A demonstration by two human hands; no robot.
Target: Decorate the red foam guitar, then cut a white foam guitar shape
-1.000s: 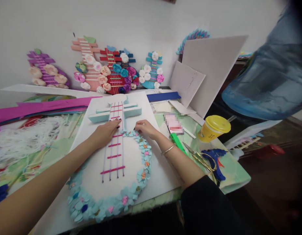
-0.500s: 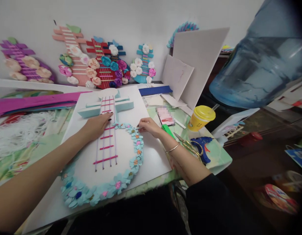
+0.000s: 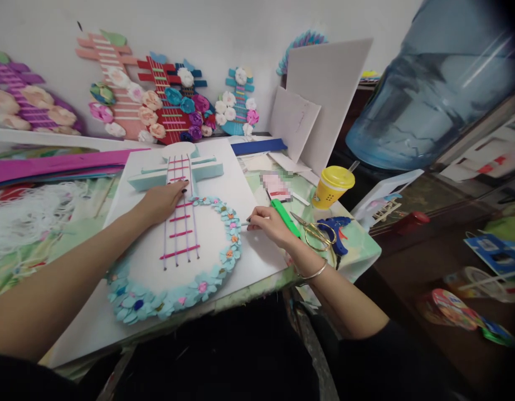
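Strings (image 3: 196, 239) are crossing the guitar-shaped craft (image 3: 209, 236), lying on white board (image 3: 257, 253) atop the counter (image 3: 364, 245); petals (image 3: 168, 301) are edging right and bottom, upper left hidden. Left hand (image 3: 162, 203) is resting flat, fingers extended; right hand (image 3: 269, 223) is pinching a small pale piece (image 3: 244, 224).

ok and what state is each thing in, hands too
White-and-aqua guitar-shaped craft: lying flat, strung
Left hand: resting on its neck
Right hand: pinching a thin pale item
Yellow plastic cup: lidded, straw in, upright
Gold-handled metal scissors: lying down, blades unclear
Clear blue plastic water bottle: part full, apparently
Long green plastic tool: lying down
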